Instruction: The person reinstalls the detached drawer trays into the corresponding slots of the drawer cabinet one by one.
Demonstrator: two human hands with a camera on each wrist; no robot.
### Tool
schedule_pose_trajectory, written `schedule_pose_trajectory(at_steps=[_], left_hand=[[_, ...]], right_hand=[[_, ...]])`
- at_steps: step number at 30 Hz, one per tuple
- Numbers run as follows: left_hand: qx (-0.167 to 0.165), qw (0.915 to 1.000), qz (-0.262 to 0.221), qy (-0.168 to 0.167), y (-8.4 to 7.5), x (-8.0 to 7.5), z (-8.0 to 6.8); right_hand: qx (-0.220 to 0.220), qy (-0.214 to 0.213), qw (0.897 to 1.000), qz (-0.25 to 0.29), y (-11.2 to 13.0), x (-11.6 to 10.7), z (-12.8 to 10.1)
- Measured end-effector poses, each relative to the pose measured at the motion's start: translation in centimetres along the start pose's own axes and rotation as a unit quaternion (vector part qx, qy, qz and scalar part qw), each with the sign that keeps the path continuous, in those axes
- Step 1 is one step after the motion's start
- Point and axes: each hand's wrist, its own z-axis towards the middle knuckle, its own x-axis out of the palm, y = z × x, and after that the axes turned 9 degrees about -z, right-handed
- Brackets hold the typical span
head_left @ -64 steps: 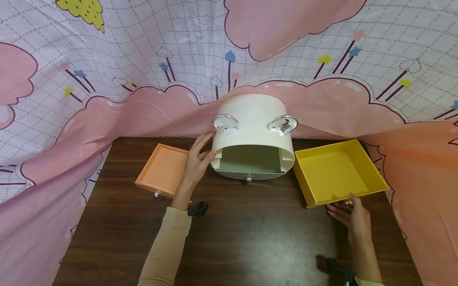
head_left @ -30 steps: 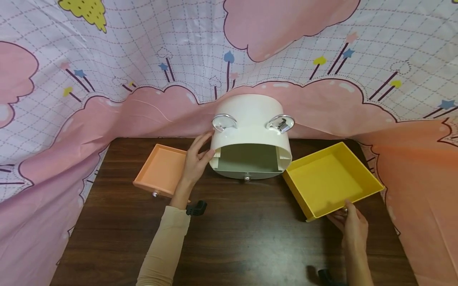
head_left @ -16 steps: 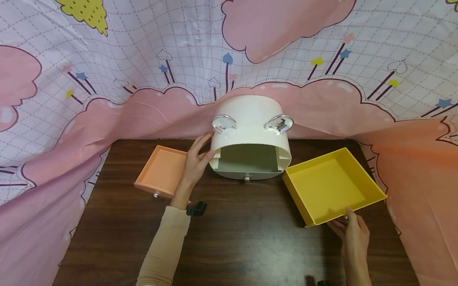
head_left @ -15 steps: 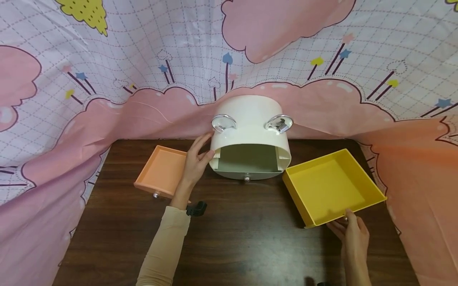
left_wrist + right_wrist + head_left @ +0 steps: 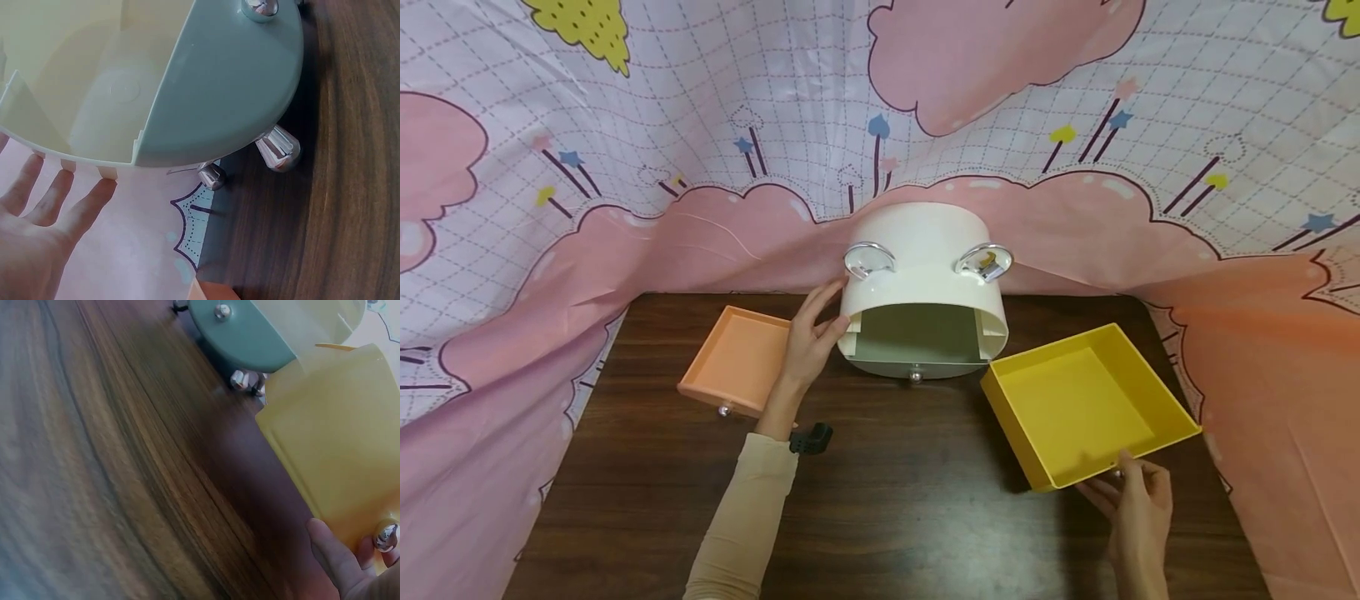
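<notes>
The white cabinet (image 5: pixel 925 287) stood on the tabletop (image 5: pixel 910 508), its wide upper opening facing the person and a green drawer (image 5: pixel 876 369) seated below that opening. An orange drawer (image 5: pixel 737 354) lay to the left of the cabinet, partly hidden by the arm.

The left hand (image 5: pixel 805 346) rested against the cabinet's left side, its fingers spread and nearly straight, touching the wall without gripping it.

The right hand (image 5: pixel 1138 508) held the yellow drawer (image 5: pixel 1075 408) at its front, the fingers curled in about the silver knob (image 5: pixel 386 537), with 1 fingertip up at the rim. That drawer was to the right of the cabinet and nearer the person, angled away from square with it. Its back left corner was just beside the cabinet's lower right edge; contact could not be told. Shadow beneath it suggested that it was raised.

Handling it well seemed to call for a level, slow carry, since a front-only hold could let the back sag. Easing that corner clear before turning the drawer looked wise, with light left-hand pressure to steady the cabinet.
</notes>
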Motion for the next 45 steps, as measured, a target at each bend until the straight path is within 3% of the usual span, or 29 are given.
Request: schedule_pose_trajectory(at_steps=[9,16,28,37,45], left_hand=[[-0.003,1.0000,0.001,-0.004,0.1,0.1,-0.2],[-0.005,1.0000,-0.001,-0.005,0.2,0.1,-0.1],[-0.002,1.0000,-0.005,-0.008,0.2,0.2,-0.1],[-0.006,0.9999,0.002,-0.011,0.0,0.1,-0.2],[-0.010,0.9999,0.006,-0.011,0.0,0.2,-0.1]], right_hand=[[0.010,0.006,1.000,0.017,-1.2,0.1,-2.8],[0.007,0.044,0.997,0.056,-1.7,1.8,-5.5],[-0.009,0.074,0.996,0.054,-2.4,4.0,-8.3],[0.037,0.087,0.994,0.060,-3.6,5.8,-11.0],[0.051,0.100,0.990,0.080,-4.0,7.7,-13.5]])
